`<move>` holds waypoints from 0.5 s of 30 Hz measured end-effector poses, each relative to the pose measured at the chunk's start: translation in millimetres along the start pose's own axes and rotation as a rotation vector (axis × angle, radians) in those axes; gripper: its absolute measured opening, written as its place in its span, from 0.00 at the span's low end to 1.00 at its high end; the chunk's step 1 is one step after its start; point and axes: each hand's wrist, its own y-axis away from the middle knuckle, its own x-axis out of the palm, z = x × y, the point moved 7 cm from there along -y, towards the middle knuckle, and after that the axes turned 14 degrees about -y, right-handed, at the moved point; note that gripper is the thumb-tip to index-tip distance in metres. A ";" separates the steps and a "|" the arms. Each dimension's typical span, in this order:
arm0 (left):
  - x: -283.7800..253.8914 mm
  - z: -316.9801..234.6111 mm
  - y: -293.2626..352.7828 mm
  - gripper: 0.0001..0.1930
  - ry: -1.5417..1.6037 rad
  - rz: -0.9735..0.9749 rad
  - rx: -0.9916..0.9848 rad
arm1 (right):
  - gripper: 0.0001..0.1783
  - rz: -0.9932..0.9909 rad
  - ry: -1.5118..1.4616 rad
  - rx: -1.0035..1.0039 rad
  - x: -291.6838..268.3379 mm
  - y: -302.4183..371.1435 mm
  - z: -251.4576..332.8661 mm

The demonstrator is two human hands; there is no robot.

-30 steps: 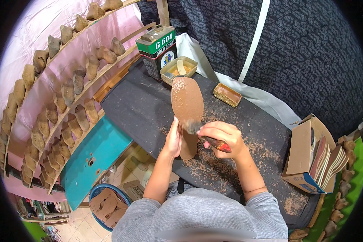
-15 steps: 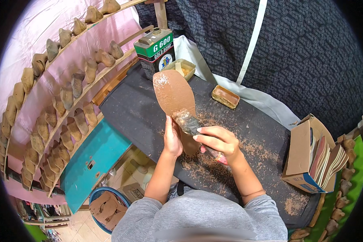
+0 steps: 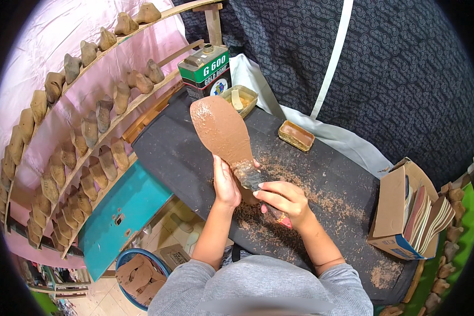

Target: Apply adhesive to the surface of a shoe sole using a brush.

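A brown shoe sole (image 3: 221, 126) is held up over the dark table, its wide end pointing away from me. My left hand (image 3: 225, 184) supports it from beneath, with the thumb along the left edge and fingertips showing at the right edge. Part of the wide end glistens with a wet coat. Gripped in my right hand (image 3: 287, 201) is a dark, caked brush (image 3: 253, 179). Its bristles press on the narrow waist of the sole. The brush hides some of the near end.
Behind the sole stand a green-and-black metal can (image 3: 205, 71), an open tub (image 3: 251, 99) and a small tin (image 3: 297, 136) of brown stuff. Brown shavings (image 3: 332, 197) litter the table (image 3: 168, 134). A cardboard box (image 3: 387, 213) of soles stands right; shelves of shoe lasts (image 3: 104, 113) line the left.
The brush has slid toward me along the sole, down to its waist. The sole has shifted a little to the left, and left fingertips now show at its right edge.
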 end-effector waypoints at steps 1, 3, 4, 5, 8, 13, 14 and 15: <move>-1.0 0.3 -2.3 0.31 0.023 -0.019 -0.026 | 0.16 0.021 0.002 0.008 2.0 2.4 -0.7; -4.6 1.8 -6.3 0.31 0.045 -0.037 -0.053 | 0.15 0.053 -0.018 0.021 4.6 8.3 -3.2; -7.8 2.5 -8.4 0.31 0.058 -0.034 -0.050 | 0.15 0.054 -0.019 0.021 2.7 9.5 -2.8; -9.8 3.6 -9.9 0.31 0.071 -0.031 -0.048 | 0.15 0.084 -0.067 0.051 2.4 10.8 -4.1; -10.8 8.2 -11.9 0.31 0.102 -0.015 -0.058 | 0.16 0.118 -0.135 0.087 1.7 15.6 -10.0; -2.1 8.4 -10.9 0.32 0.065 -0.016 -0.040 | 0.16 0.029 -0.016 0.019 -2.6 6.2 -7.5; -3.4 6.7 -11.2 0.32 0.031 -0.038 -0.026 | 0.16 0.031 -0.018 0.017 -2.2 6.6 -6.6; -4.2 5.1 -11.6 0.32 0.030 -0.040 -0.024 | 0.15 0.040 -0.026 0.024 -1.4 8.1 -5.5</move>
